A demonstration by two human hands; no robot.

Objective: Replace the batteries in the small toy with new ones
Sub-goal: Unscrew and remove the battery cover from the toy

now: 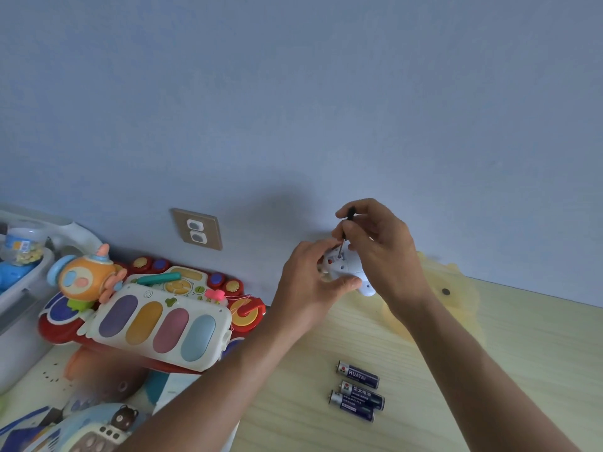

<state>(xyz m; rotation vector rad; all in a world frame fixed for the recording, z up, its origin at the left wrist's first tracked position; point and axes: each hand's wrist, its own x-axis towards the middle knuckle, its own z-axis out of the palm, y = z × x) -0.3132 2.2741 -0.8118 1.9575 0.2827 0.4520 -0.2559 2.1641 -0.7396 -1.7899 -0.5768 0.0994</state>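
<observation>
White toy [347,269] in left hand [306,282], screwdriver [346,234] in right hand [380,243]

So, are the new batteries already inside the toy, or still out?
Still out: three batteries lie on the table, while the right hand holds a screwdriver to the toy.

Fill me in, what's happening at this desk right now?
A person is working on a small white toy, held up above the desk in the left hand. The right hand holds a small screwdriver with its tip set into the toy's underside, apparently at the battery cover screw. Three batteries lie on the desk below, untouched. Other toys are piled at the left.
</observation>
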